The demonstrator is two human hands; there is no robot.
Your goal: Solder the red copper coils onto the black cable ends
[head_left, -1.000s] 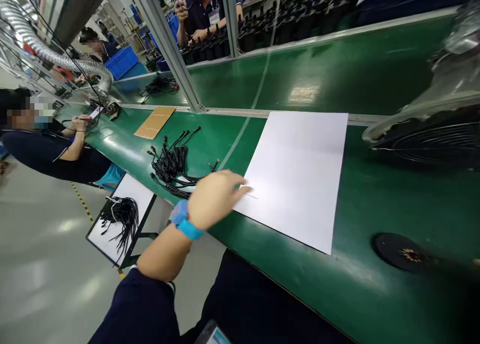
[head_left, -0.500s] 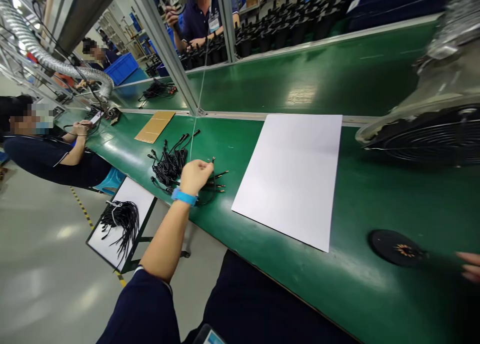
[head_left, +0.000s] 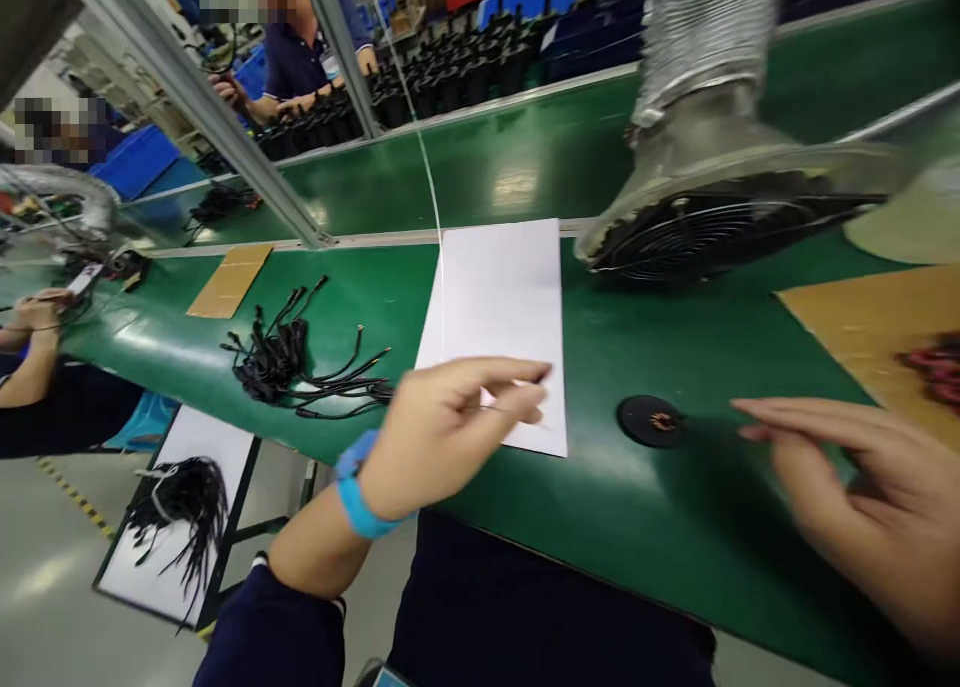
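Observation:
My left hand (head_left: 457, 427), with a blue band at its wrist, is over the front part of a white sheet (head_left: 499, 297). Its thumb and index finger are close together around something small and dark, too blurred to name. To its left lies a pile of black cables (head_left: 277, 357), their stripped ends pointing right; some pass behind the hand. My right hand (head_left: 862, 497) hovers at the right with fingers stretched out, holding nothing visible. Between both hands a round black disc (head_left: 649, 421) with copper-coloured strands at its middle lies on the green bench (head_left: 600, 527).
A fume hood (head_left: 697, 217) on a foil duct hangs behind the disc. Brown cardboard (head_left: 862, 317) with red and black parts lies at the right, another piece (head_left: 231, 282) at the left. A side stand (head_left: 120, 582) carries bundled cables. Two people work beyond the bench.
The view has swung right. My left hand has moved from the cable pile to the white sheet. My right hand has come much further into view near the disc.

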